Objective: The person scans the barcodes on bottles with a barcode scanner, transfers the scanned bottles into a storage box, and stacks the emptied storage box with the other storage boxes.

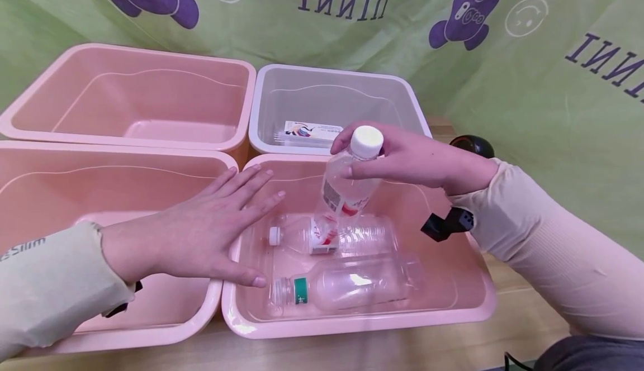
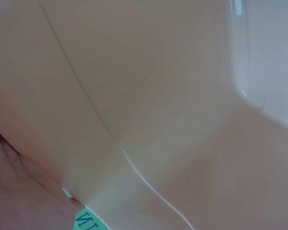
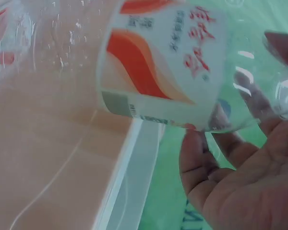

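In the head view my right hand [image 1: 412,156] grips a clear plastic bottle [image 1: 347,192] near its neck, white cap up and slightly tilted, above the front right pink bin [image 1: 448,281]. The right wrist view shows its red and white label [image 3: 158,67] and the fingers curled round the upper end. Inside that bin lie another clear bottle [image 1: 367,237] with a white cap and a clear bottle [image 1: 352,284] with a green neck band. My left hand [image 1: 196,237], fingers spread and holding nothing, hovers over the adjoining rims of the two front bins.
The front left pink bin [image 1: 126,178] and back left pink bin [image 1: 171,94] stand beside a grey bin [image 1: 332,75] holding a flat printed pack [image 1: 312,131]. Behind hangs a green printed cloth [image 1: 322,36]. A black rounded object [image 1: 474,145] sits beyond my right wrist.
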{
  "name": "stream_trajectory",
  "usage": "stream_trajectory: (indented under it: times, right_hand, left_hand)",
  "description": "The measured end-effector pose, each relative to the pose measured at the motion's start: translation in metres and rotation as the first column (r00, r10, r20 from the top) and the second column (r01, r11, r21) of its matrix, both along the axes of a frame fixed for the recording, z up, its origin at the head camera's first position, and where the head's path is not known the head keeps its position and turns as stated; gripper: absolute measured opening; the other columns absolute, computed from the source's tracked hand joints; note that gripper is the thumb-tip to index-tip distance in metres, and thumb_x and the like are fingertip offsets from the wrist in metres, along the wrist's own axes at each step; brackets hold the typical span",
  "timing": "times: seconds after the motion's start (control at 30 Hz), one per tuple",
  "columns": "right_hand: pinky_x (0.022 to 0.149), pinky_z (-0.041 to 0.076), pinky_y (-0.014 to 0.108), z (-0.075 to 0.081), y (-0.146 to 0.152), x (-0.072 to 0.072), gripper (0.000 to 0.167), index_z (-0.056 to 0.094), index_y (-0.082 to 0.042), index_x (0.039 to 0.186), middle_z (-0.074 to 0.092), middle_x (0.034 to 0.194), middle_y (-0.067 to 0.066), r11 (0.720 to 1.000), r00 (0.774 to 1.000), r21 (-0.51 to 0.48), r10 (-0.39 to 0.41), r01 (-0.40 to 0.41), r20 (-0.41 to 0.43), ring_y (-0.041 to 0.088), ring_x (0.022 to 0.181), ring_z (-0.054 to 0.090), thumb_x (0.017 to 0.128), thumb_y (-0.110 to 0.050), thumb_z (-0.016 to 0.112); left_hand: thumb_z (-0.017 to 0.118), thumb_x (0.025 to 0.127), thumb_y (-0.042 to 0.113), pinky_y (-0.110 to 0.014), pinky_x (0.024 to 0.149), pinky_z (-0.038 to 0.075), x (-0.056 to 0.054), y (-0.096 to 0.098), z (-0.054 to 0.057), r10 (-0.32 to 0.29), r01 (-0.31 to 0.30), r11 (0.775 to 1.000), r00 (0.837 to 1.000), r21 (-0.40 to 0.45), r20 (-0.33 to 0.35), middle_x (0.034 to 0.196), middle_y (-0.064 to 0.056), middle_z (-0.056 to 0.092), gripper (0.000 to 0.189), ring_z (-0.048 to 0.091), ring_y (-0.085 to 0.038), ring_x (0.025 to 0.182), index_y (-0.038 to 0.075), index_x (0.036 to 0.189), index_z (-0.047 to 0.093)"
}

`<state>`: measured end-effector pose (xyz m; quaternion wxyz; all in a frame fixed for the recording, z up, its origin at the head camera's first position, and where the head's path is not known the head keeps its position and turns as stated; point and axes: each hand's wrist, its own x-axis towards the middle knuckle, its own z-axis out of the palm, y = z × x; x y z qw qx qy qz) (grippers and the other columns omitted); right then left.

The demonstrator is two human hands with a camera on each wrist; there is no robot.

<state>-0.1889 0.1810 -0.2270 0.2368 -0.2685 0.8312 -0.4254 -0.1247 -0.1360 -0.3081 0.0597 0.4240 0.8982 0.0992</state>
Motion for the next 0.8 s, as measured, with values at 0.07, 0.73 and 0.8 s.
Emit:
stream_trajectory:
  times: [0.07,0.73,0.8]
  right_hand:
    - [0.101,0.047,0.045,0.002,0.004,-0.003,0.040,0.059,-0.004,0.132,0.062,0.126,0.012,1.000,1.000,0.016,0.011,-0.012,0.023,0.025,0.116,0.057,0.095,-0.013,0.073]
    - [0.107,0.039,0.041,-0.021,0.012,-0.009,0.034,0.049,-0.005,0.111,0.048,0.125,0.015,0.974,0.988,-0.167,0.154,-0.153,-0.002,0.029,0.123,0.044,0.086,-0.011,0.070]
    - [0.109,0.036,0.043,-0.019,0.014,-0.007,0.035,0.047,-0.004,0.114,0.046,0.129,0.015,0.971,0.982,-0.149,0.189,-0.188,-0.009,0.028,0.127,0.041,0.083,-0.008,0.065]
  left_hand:
    - [0.058,0.084,0.082,-0.063,0.122,0.006,0.000,0.000,0.000,0.001,-0.001,1.000,1.000,0.000,0.002,0.170,-0.021,0.010,0.113,0.001,-0.036,0.157,0.006,0.163,0.029]
    - [0.062,0.086,0.076,-0.065,0.121,0.008,-0.001,-0.001,-0.001,-0.014,0.014,1.000,1.000,0.015,-0.024,0.169,-0.022,0.015,0.105,0.004,-0.038,0.157,0.005,0.160,0.037]
    - [0.061,0.087,0.076,-0.066,0.121,0.009,-0.001,-0.001,-0.002,-0.020,0.021,1.000,0.999,0.022,-0.032,0.169,-0.023,0.016,0.105,0.006,-0.039,0.157,0.005,0.160,0.037]
